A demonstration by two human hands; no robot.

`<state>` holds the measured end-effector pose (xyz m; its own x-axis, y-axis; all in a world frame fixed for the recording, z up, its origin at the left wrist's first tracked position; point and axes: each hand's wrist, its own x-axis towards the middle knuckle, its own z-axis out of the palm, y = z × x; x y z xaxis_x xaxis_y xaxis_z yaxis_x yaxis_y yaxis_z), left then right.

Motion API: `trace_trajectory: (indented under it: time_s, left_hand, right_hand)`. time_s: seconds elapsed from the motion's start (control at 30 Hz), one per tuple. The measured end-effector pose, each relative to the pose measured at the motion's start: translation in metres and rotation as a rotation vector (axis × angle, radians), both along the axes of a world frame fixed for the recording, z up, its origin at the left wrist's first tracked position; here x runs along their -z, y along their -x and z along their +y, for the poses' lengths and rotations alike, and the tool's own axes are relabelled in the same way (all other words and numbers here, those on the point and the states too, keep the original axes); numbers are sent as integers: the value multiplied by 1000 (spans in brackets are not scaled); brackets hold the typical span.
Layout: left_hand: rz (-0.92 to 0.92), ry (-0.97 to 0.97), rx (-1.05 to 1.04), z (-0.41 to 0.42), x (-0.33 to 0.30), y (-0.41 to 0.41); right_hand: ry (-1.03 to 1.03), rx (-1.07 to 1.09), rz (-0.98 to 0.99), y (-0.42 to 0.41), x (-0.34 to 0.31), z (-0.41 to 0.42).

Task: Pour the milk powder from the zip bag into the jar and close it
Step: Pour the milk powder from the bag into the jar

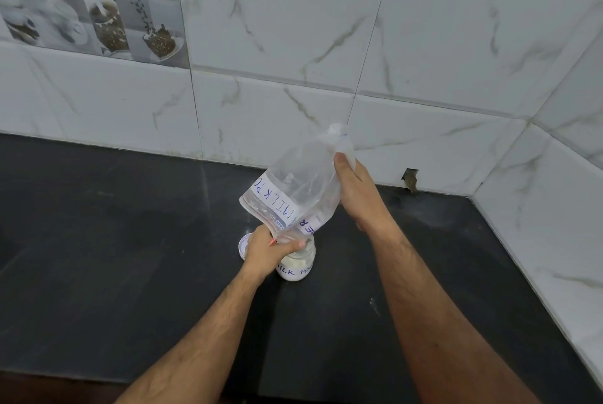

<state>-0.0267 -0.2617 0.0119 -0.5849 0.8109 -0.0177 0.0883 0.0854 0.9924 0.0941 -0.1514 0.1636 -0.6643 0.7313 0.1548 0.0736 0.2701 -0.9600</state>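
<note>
A clear zip bag [300,181] with a white label reading "MILK PO…" is turned upside down over a small glass jar [296,268]. The jar stands on the black counter and holds white powder; its label also reads "MILK PO…". My left hand [266,252] grips the bag's mouth right at the jar's opening, hiding the rim. My right hand [354,189] holds the bag's raised bottom end, thumb on top. The bag looks almost empty, with a little powder near its mouth. A round white lid [244,245] lies on the counter just left of the jar, partly behind my left hand.
The black countertop [114,240] runs left and toward me. White marble-pattern wall tiles [293,77] close off the back and the right side, forming a corner at the far right. A small chipped hole in the tile [410,177] sits at the wall's base.
</note>
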Motion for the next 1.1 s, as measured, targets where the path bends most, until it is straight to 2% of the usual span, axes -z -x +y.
trace_trajectory:
  time_s: [0.17,0.3,0.47,0.6,0.67,0.8,0.9,1.03,1.1]
  left_hand:
    - [152,55,-102,2,-3,-2]
    - [125,74,-40,3,-2,0]
    - [226,72,-122,5,0,-2]
    - [183,53,-83,3,-2,-2]
    - [217,47,-101,1,-6,-4]
    - [197,84,33,0,-5,7]
    - [146,195,112,7,34,41]
    - [47,315,159,-12,-9,35]
    - [43,279,71,-10,-14,38]
  right_hand:
    - [26,-4,11,-1,-1,1]
    - [11,0,20,-2,-2,1]
    - [15,-12,29,-3,0,-1]
    - [22,2,32,-5,1,5]
    - [57,13,30,-7,5,11]
    - [216,101,89,-15,14,26]
    - [427,176,183,-26,31,45]
    - [677,256,345,-40,59,65]
    - [780,277,414,-46,71,69]
